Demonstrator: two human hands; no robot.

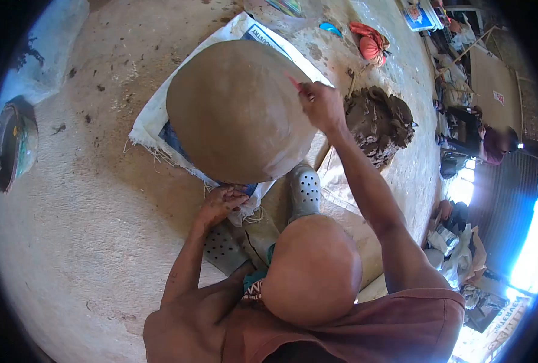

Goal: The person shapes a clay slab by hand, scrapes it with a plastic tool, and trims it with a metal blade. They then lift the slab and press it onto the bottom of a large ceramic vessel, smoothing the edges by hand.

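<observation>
A large smooth grey-brown clay dome (238,112) rests on a white woven sack (151,124) with blue print, laid on the ground. My right hand (324,109) is closed around a small flat red scraper (294,82), whose end meets the dome's upper right side. At the dome's near edge, my left hand (223,202) has its fingers closed at the sack's frayed border, apparently gripping it. The tips of the left fingers are partly hidden. To the right of the dome lies a heap of dark wet clay (379,124).
My bare knee (311,272) and grey clogs (305,190) are close to the dome. A red cloth bundle (373,47) and a blue piece (330,29) lie beyond. At far left stands a basin (16,142). Another person (492,144) sits at right among clutter.
</observation>
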